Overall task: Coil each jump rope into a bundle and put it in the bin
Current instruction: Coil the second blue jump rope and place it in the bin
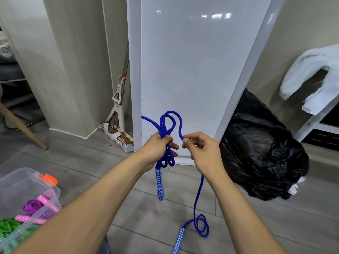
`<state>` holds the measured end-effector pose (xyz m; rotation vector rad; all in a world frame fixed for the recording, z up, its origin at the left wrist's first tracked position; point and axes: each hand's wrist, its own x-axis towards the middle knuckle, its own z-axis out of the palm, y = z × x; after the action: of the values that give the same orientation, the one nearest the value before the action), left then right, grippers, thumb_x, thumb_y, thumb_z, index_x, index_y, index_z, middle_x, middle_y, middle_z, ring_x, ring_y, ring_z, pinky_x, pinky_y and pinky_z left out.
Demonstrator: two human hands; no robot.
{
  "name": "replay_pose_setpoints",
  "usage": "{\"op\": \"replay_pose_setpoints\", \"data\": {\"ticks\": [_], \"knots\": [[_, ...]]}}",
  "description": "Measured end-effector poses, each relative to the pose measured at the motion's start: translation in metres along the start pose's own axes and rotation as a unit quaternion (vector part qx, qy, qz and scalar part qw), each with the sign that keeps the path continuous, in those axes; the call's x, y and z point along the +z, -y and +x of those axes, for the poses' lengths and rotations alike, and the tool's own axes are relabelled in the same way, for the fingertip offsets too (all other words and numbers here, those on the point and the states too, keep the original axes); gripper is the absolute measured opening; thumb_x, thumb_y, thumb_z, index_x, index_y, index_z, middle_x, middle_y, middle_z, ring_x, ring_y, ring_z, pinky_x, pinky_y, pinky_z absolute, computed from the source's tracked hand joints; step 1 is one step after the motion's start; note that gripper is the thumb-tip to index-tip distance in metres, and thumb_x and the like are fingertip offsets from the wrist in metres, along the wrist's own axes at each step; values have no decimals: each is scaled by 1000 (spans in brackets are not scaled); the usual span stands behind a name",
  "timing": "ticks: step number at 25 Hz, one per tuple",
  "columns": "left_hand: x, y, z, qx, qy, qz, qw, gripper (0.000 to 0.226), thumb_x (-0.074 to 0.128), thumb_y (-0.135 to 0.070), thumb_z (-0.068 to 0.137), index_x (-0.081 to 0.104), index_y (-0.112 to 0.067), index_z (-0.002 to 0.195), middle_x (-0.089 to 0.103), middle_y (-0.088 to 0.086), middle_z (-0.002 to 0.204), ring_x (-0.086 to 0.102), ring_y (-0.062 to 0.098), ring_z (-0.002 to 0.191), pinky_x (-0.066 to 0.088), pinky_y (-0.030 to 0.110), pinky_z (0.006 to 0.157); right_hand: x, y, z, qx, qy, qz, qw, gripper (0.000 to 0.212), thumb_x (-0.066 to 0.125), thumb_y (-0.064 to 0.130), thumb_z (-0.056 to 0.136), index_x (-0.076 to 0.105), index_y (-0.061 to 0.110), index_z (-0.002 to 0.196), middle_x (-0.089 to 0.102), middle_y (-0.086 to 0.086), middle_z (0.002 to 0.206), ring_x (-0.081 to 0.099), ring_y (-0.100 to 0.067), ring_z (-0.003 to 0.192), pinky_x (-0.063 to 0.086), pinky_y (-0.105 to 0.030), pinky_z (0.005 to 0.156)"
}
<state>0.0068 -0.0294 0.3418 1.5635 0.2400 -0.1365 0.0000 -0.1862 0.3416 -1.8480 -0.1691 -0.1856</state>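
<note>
I hold a blue jump rope [171, 119] in front of me. My left hand [157, 148] grips a bunch of its loops, which stick up above the fist. One blue-and-white patterned handle [160, 184] hangs below that hand. My right hand [201, 149] pinches the rope between thumb and fingers just right of the loops. From there the rope drops to the floor, where it curls beside the second handle [178, 239]. A clear plastic bin [27, 197] at the lower left holds a purple rope with pink handles [39, 206] and a green rope [9, 226].
A tall white panel [183, 70] leans against the wall straight ahead. A full black rubbish bag [260, 149] sits on the floor to the right. A mop [117, 110] stands left of the panel. A white shelf with a cloth [311, 76] is at far right.
</note>
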Motion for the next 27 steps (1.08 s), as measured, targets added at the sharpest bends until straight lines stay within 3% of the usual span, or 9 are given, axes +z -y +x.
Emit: {"op": "replay_pose_setpoints", "data": {"ticks": [4,6,9,14,17,20,22,25,27], "knots": [[10,0,-9,11,11,-15,1000,19,45,-23,105,60,-12,101,71,7,84,72,21,72,56,35,69,8,-6,-3,-5,44,-12,999,10,68,12,94,76,17,95,76,1,80,73,-8,74,54,-20,68],[10,2,-8,3,-8,-18,1000,19,47,-22,104,61,-9,101,69,9,82,71,24,74,59,39,68,8,-7,-4,-10,79,-38,996,17,64,11,96,77,20,101,76,4,87,73,-6,76,57,-22,75],[4,-3,-1,-5,-51,-140,989,14,48,-13,102,58,-2,105,70,10,83,69,28,77,60,46,80,8,-6,-5,-21,157,-87,984,31,57,13,99,73,36,114,73,9,92,57,-2,59,50,-20,64],[-6,-17,1,16,-68,-338,939,12,42,-6,103,49,-6,93,53,5,69,60,22,61,59,38,59,5,-2,0,-4,106,-71,992,11,66,29,96,72,30,88,72,3,80,60,-7,61,49,-28,62],[-15,-19,8,16,-83,-377,923,15,40,-5,102,45,-10,88,45,1,61,41,12,43,43,22,42,-2,-2,-2,44,222,-54,973,17,62,30,99,77,23,97,69,-1,72,45,-11,50,39,-25,54],[-24,-17,13,43,-108,-251,961,11,41,-12,103,47,-11,94,44,0,66,33,8,39,33,19,37,-15,-3,-4,92,354,-102,925,25,52,25,104,76,22,109,70,0,76,48,-13,54,41,-22,54],[-30,-15,16,67,-132,-113,983,9,43,-18,103,49,-11,105,47,1,71,34,8,42,35,22,39,-25,-6,-4,122,376,-176,902,27,51,27,104,76,18,105,69,-1,77,54,-12,57,44,-24,58],[-34,-14,17,88,-102,49,990,18,43,-23,103,49,-11,116,52,2,77,40,11,50,38,27,46,-35,-10,1,110,260,-279,918,30,57,40,100,75,17,89,60,3,68,51,-11,57,42,-22,57],[-29,-13,9,102,-51,154,982,19,43,-25,103,48,-13,117,56,0,81,43,11,55,40,29,51,-34,-11,5,58,177,-286,940,28,54,37,102,72,18,91,54,8,66,46,-8,56,37,-22,55]]}}
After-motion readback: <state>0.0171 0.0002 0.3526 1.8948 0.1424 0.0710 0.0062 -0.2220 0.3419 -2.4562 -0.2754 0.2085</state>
